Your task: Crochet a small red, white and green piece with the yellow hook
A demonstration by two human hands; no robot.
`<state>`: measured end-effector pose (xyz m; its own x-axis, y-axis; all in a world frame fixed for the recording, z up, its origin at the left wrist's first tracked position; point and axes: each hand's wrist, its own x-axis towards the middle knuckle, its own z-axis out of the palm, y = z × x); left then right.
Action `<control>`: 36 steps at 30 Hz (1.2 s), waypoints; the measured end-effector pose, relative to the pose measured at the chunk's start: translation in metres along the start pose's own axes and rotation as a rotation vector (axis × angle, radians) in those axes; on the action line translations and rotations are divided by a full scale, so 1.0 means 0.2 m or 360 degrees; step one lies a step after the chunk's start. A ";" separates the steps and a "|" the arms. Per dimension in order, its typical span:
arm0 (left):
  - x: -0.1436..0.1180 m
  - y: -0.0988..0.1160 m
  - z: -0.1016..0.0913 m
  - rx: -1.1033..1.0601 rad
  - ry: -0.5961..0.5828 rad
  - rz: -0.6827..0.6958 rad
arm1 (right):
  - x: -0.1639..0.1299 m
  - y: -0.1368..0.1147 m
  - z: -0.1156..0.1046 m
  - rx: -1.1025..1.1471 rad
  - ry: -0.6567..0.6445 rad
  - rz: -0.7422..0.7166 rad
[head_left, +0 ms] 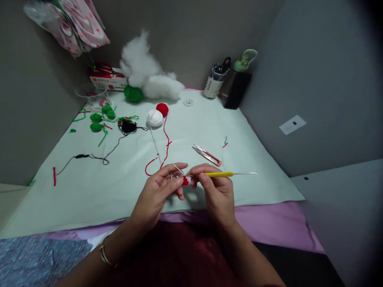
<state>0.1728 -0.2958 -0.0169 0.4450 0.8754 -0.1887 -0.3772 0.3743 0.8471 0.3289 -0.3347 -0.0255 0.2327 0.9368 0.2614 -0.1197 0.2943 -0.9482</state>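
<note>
1. Right now my left hand (160,187) pinches a small red crocheted piece (186,181) between thumb and fingers, just above the near edge of the pale green table mat (254,159); a thin white yarn strand (155,145) crosses my fingertips.
2. My right hand (215,191) is closed around the yellow-handled metal crochet hook (223,174), whose working end points left into the red piece and whose bare metal shaft sticks out to the right.
3. Risk: the piece is tiny and mostly hidden by my fingers, so a loose pinch could let the loop slip off the hook and undo stitches.
4. Risk: red yarn strand (166,139) trails back to the small red yarn ball (162,109), beside the white yarn ball (154,118); a hard pull could roll either ball or tangle both strands.
5. Risk: orange-handled thread snips (208,155) lie just beyond my hands, near the strands; dragging yarn over them could snag it.
6. Risk: black yarn tangle (128,126) and green crocheted bits (100,117) sit well apart to the left, low concern.
</note>
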 end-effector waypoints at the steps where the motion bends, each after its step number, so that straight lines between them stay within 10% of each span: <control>1: 0.00 0.00 0.00 0.0005 0.0002 0.0003 | 0.00 0.00 0.00 0.0056 -0.0008 0.0032; 9: -0.01 0.01 -0.01 0.0001 0.0005 0.0006 | -0.02 -0.04 -0.02 -0.0075 -0.0051 -0.0087; 19: 0.00 -0.02 -0.01 -0.0147 -0.0023 -0.0060 | -0.05 -0.01 -0.02 -0.1361 -0.0264 -0.1157; 28: 0.01 0.01 -0.02 -0.0252 -0.0016 -0.0176 | 0.00 -0.02 0.02 -0.0240 -0.0006 -0.0315; 36: 0.01 -0.03 0.00 -0.0158 0.0077 -0.0058 | -0.04 0.03 0.03 -0.1054 -0.0147 -0.0774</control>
<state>0.1760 -0.2966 -0.0234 0.4213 0.8734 -0.2443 -0.4412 0.4327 0.7862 0.3199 -0.3399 -0.0312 0.0282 0.7539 0.6564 0.5741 0.5253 -0.6280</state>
